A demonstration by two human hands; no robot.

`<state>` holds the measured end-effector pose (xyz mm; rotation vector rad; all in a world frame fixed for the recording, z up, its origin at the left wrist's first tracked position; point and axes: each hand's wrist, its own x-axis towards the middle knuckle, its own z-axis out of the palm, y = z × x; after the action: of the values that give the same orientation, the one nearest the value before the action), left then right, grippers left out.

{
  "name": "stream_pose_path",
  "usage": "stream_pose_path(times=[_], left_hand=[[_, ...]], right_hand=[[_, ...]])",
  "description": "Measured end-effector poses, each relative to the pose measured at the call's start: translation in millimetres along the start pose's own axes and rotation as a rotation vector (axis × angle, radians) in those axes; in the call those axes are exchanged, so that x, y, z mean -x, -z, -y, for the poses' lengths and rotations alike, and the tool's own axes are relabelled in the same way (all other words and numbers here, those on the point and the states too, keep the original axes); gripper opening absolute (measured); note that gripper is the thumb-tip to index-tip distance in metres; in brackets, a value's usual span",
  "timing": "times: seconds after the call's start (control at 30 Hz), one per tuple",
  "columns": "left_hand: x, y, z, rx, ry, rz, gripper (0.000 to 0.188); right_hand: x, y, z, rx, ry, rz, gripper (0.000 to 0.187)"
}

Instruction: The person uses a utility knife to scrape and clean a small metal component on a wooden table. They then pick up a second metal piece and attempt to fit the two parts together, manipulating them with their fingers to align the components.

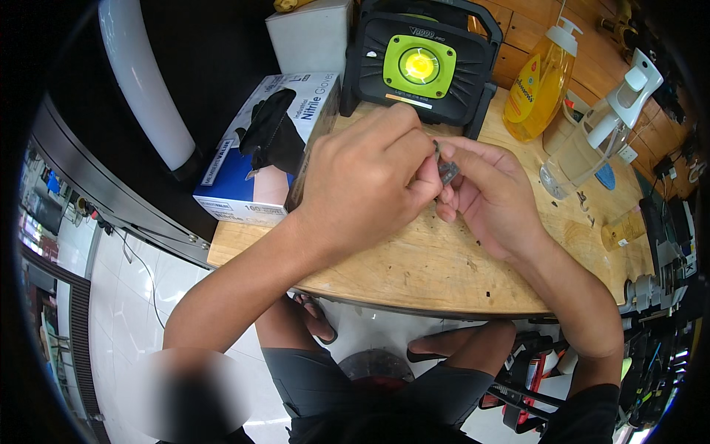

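Over the wooden table, a small dark grey piece (pixel 447 172) sits between the fingertips of both hands; its exact kind is too small to tell. My right hand (pixel 494 189) pinches it between thumb and fingers, palm partly turned up. From the other side my left hand (pixel 370 174) presses against it with curled fingers, its back facing me. The left fingertips are mostly hidden behind the hand. Just behind the hands stands a lit black and lime-green work light (pixel 420 66). Left of them is a blue and white glove box (pixel 259 159) with a black glove (pixel 275 133) sticking out.
Beyond my right hand stand an amber pump bottle (pixel 536 92), a clear spray bottle (pixel 584 152) and a small yellowish container (pixel 623 228). Dark crumbs lie scattered over the wooden tabletop (pixel 414 270). A white box (pixel 307 41) stands at the back left.
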<state>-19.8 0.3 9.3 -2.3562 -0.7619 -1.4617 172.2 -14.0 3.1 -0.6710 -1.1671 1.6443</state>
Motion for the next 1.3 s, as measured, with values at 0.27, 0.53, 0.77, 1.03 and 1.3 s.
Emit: stream_pose_path(times=[0.27, 0.53, 0.77, 1.03, 1.3], left_hand=[[0, 1, 0, 0.002, 0.028, 0.019, 0.015], [3, 2, 2, 0.049, 0.043, 0.095, 0.014], [4, 1, 5, 0.081, 0.021, 0.092, 0.013], [3, -1, 3, 0.105, 0.008, 0.018, 0.016], [2, -1, 2, 0.123, -0.032, -0.030, 0.019]], right_hand=[[1, 0, 9, -0.053, -0.068, 0.021, 0.025], [-4, 8, 15, -0.015, -0.164, 0.062, 0.025], [-2, 5, 15, 0.049, -0.133, 0.037, 0.025], [0, 4, 13, 0.055, -0.096, 0.036, 0.024], [2, 2, 12, 0.007, -0.060, 0.030, 0.024]])
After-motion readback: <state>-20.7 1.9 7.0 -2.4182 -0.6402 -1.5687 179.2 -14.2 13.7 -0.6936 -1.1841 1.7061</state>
